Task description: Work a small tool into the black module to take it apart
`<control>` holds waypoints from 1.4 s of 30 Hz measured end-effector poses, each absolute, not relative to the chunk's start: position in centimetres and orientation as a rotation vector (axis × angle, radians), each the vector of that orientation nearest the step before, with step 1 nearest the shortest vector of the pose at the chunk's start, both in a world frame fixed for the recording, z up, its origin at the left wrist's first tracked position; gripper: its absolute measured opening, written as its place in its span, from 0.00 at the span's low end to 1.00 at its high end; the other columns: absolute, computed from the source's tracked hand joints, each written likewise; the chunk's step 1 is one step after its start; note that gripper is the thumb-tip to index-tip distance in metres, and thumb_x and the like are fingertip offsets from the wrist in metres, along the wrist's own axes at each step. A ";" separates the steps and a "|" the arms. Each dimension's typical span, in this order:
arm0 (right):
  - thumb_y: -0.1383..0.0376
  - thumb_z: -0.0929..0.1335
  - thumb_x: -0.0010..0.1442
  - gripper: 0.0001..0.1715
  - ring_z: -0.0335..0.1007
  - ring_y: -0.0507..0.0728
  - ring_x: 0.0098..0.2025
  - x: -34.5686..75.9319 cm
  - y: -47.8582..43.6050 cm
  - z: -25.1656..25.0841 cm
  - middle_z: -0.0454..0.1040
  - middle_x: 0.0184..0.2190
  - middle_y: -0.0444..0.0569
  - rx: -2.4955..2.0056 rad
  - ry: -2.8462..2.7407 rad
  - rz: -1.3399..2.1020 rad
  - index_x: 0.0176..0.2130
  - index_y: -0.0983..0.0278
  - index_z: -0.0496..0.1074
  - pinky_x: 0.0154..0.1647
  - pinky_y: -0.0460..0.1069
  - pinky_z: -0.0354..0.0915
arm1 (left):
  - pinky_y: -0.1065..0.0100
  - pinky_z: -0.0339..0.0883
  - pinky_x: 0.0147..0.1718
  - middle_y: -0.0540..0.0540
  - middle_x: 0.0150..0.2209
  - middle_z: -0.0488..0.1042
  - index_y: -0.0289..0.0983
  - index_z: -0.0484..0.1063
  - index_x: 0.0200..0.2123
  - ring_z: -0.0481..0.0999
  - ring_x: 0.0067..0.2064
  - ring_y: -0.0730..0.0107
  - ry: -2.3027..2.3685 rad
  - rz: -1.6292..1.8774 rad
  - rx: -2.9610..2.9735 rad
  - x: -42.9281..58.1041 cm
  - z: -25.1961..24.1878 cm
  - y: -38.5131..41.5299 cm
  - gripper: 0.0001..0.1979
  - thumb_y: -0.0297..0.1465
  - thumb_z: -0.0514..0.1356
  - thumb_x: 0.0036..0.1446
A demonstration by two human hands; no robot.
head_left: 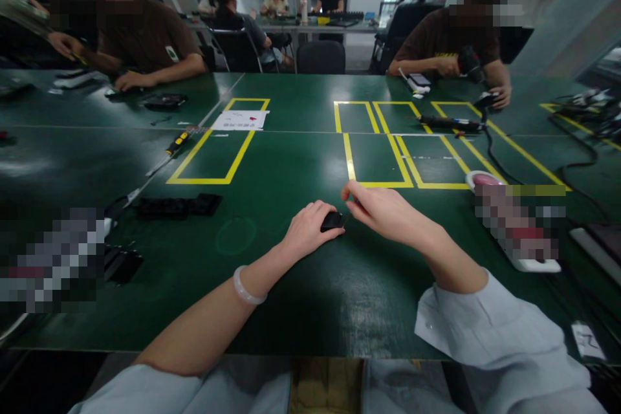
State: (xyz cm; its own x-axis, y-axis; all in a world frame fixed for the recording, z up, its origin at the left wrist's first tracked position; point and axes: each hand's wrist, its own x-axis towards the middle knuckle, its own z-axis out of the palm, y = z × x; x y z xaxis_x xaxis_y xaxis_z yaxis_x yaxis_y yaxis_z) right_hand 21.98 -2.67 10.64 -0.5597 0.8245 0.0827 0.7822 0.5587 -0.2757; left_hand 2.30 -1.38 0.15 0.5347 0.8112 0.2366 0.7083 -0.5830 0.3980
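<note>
The left hand [306, 228] grips one small black part [330, 222] at the counter [301, 317], covering some of it, so its exact kind is hard to make out. The part lies at three o'clock from the left hand's middle and between eight and nine from the right hand [376, 206], which curls just beside it; whether it pinches anything, I cannot tell. By clock from the left hand: one pixelated white-rimmed item [514, 226] at three, one black bar [162, 207] at nine, one yellow-and-black screwdriver [178, 142] at ten, one paper sheet [241, 119] at eleven. Across the counter, two brown-shirted people [152, 39], partly pixelated, at eleven and one.
</note>
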 end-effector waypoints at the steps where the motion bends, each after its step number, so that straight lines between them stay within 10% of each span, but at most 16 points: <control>1: 0.64 0.58 0.66 0.11 0.68 0.53 0.29 22.0 -2.7 10.7 0.74 0.30 0.45 -1.353 -2.591 0.311 0.46 0.62 0.62 0.28 0.46 0.51 | 0.62 0.66 0.44 0.46 0.43 0.70 0.40 0.67 0.46 0.70 0.45 0.61 1.273 0.583 2.525 2.3 0.1 -1.4 0.19 0.47 0.59 0.58; 10: 0.53 0.56 0.68 0.19 0.69 0.54 0.28 20.9 -2.6 10.5 0.74 0.25 0.46 -1.457 -2.604 0.124 0.41 0.62 0.66 0.26 0.46 0.47 | 0.61 0.67 0.43 0.46 0.42 0.70 0.39 0.66 0.45 0.71 0.44 0.60 1.311 0.580 2.552 2.3 -0.4 -1.2 0.21 0.49 0.58 0.58; 42: 0.63 0.57 0.66 0.11 0.69 0.53 0.29 21.2 -2.7 10.9 0.75 0.31 0.46 -1.332 -2.654 0.210 0.46 0.62 0.63 0.27 0.46 0.48 | 0.60 0.67 0.44 0.46 0.43 0.70 0.40 0.66 0.46 0.71 0.45 0.60 1.291 0.565 2.520 2.3 0.1 -1.3 0.21 0.48 0.58 0.57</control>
